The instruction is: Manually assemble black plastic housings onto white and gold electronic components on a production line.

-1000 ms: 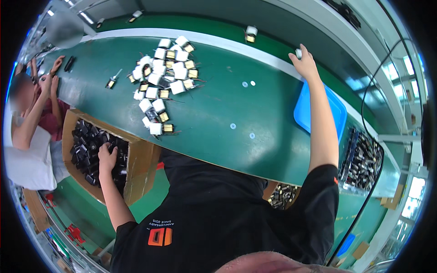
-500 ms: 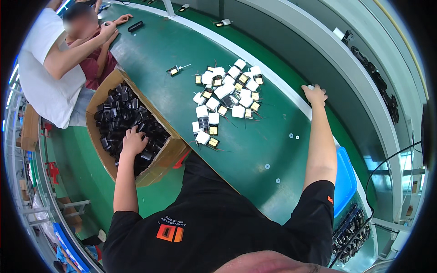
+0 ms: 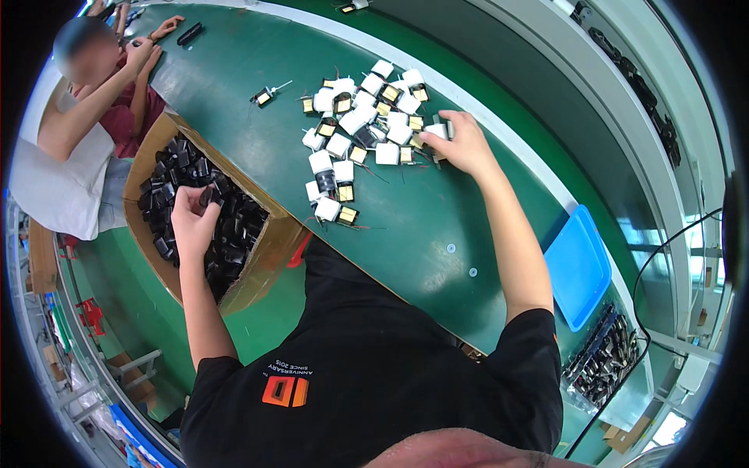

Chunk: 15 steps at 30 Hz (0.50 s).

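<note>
My left hand (image 3: pixel 193 225) is over the open cardboard box (image 3: pixel 269 248), its thumb and fingers closed on a small black plastic housing (image 3: pixel 209 196). Many similar glossy black housings (image 3: pixel 234 238) fill the box. Across the green table, my right hand (image 3: pixel 466 147) grips a white block-shaped part (image 3: pixel 437 131) at the right side of a pile. That pile is made of white blocks (image 3: pixel 387 153) with yellow-faced ends and thin wires, lying at various angles. Fingers partly hide the part in my right hand.
One wired part (image 3: pixel 264 97) lies apart at the far left of the table, near a black elongated piece (image 3: pixel 189 33). A blue tray (image 3: pixel 579 269) and a container of dark metallic parts (image 3: pixel 605 359) are at the right. A co-worker (image 3: pixel 58 148) is beside the box.
My right hand has come left from the table's far edge to the pile, holding a white part. My left hand, spread over the black housings before, now pinches one. The view has shifted slightly.
</note>
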Available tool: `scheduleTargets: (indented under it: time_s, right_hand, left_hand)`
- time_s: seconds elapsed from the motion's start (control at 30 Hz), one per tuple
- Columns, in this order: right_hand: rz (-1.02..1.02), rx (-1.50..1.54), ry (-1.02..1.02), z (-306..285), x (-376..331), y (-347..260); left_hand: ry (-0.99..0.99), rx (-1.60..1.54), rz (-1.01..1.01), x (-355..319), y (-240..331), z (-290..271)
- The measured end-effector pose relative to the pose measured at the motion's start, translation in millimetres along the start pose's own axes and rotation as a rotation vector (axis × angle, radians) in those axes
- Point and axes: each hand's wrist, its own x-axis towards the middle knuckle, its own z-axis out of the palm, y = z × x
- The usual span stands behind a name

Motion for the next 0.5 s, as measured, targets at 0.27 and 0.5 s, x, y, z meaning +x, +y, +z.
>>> scheduleTargets:
  time_s: [0.27,0.5]
  right_hand:
    - [0.238,-0.267,0.134,1,-29,6]
    - [0.169,0.241,0.334,14,-13,45]
  left_hand:
    - [-0.339,-0.668,0.363,-38,119,24]
    - [-0.604,-0.944,0.526,-48,178,67]
